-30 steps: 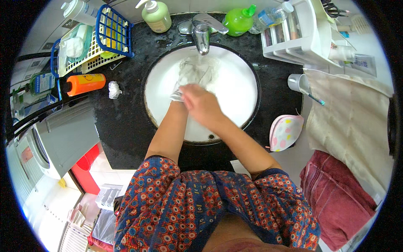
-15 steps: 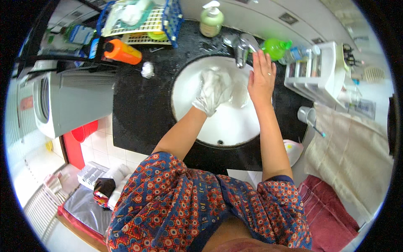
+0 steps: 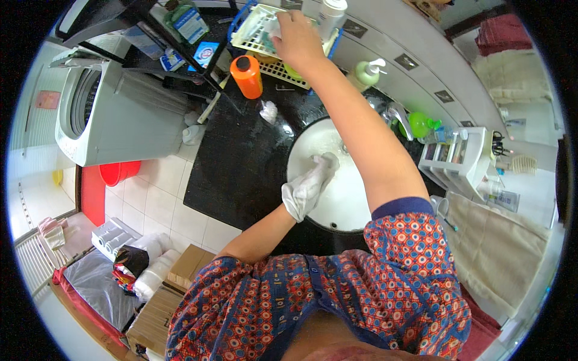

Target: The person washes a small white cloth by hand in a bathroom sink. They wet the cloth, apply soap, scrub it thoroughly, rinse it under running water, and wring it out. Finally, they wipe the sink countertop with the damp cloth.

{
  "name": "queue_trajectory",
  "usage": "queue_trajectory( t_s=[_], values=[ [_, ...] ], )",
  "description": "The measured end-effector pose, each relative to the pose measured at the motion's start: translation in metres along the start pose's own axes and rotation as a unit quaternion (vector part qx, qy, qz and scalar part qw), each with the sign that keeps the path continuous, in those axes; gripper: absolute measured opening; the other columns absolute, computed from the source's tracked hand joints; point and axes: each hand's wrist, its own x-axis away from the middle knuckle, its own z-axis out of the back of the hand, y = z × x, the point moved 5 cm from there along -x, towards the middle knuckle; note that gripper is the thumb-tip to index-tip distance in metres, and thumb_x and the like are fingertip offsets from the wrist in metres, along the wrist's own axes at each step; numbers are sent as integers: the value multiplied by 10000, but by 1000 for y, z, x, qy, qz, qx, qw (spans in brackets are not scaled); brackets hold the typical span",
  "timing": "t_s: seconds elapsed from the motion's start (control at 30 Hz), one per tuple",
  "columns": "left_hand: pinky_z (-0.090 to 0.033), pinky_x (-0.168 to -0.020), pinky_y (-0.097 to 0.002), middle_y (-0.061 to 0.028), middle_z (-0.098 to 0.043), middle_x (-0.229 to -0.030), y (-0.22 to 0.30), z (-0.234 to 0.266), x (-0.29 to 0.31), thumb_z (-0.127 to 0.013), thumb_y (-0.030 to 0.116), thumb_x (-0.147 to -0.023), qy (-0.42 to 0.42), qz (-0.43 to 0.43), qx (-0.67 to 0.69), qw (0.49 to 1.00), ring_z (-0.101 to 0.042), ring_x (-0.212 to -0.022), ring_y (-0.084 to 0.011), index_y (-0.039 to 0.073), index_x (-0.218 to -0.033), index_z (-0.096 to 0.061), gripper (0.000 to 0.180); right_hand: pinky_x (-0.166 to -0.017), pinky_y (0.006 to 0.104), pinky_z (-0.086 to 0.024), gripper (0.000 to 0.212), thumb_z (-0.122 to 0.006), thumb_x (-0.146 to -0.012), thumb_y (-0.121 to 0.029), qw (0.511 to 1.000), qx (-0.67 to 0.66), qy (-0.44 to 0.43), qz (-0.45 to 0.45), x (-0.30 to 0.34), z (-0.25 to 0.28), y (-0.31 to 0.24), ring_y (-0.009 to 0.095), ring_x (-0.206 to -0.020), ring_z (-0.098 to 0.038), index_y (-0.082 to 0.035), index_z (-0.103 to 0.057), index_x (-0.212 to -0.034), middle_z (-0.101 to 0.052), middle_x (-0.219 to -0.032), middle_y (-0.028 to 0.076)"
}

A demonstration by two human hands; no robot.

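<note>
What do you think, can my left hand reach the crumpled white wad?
Probably yes: only the sink's edge and black countertop lie between your fabric-covered left hand and the wad; your right forearm is off to the side.

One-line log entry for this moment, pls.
left hand: covered by white cloth, over sink | right hand: over rack, grip unclear | nearby: orange bottle, soap pump

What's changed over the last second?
The right hand moved from the white cloth's cuff to beside the tap, then left and forward to the rack; whether it grips anything there is hidden. The left hand stays at the sink, covered by the cloth.
</note>
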Motion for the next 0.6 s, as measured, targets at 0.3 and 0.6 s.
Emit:
queue_trajectory(
  t_s=[0.3, 0.6],
  values=[
    [-412, -923, -224, -32, -503, -1164, 66, -8, 7, -372, 465, -982, -24, 72, -35, 996, -494, -1067, -118, 42, -1301, -437, 533, -861, 428, -478, 462, -705, -664, -193, 990, -84, -55, -98, -33, -35, 6, 417, -1007, -550, 11, -569, -1056, -549, -1044, 254],
    [-416, -926, -363, -87, -533, -1074, -4, -4, 8, -380, 340, -978, 26, -86, -556, 826, -502, -1014, -204, 55, -1133, -489, 342, -761, 396, -467, 397, -702, -692, -152, 942, -293, 29, -159, 159, 80, -8, 306, -890, -574, -6, -538, -1023, -567, -948, 157]
  ],
)
